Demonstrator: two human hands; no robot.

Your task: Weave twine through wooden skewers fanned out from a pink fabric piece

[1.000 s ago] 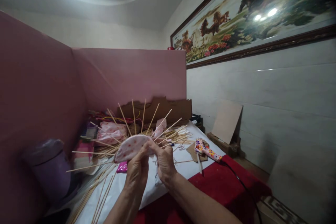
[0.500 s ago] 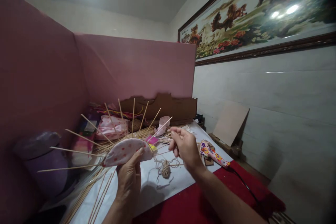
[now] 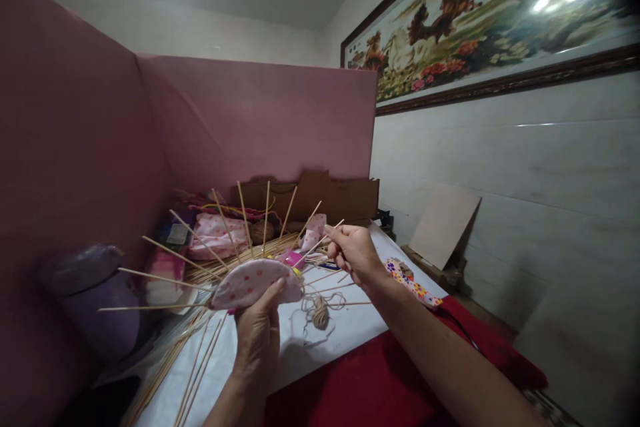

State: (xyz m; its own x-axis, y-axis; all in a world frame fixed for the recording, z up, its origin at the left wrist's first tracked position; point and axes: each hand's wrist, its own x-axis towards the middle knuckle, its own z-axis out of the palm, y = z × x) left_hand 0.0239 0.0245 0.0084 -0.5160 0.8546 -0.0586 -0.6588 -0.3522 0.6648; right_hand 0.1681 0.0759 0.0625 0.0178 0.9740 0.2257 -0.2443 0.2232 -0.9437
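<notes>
My left hand (image 3: 260, 333) grips a half-round piece covered in white fabric with reddish dots (image 3: 253, 283), thumb flat on its front. Several thin wooden sticks (image 3: 243, 210) fan out from behind its curved edge. My right hand (image 3: 354, 253) is closed in a pinch at the upper part of the rightmost stick (image 3: 316, 247), whose tip shows just above the fingers. Whether a thread is also between those fingertips is too small to tell. A loose ball of brown twine (image 3: 320, 313) lies on the white sheet below the hands.
Behind lie a bundle of sticks (image 3: 220, 267), a pink fabric pack (image 3: 217, 237) and torn cardboard (image 3: 320, 193). A flower-patterned glue gun-like tool (image 3: 413, 285) with a black cord lies at right, near red cloth (image 3: 360, 387). A purple bin (image 3: 95, 307) stands left.
The fabric piece and its sticks have shifted slightly right in view. My right hand has risen, its fingertips now at the rightmost stick's upper part. The camera view has shifted slightly.
</notes>
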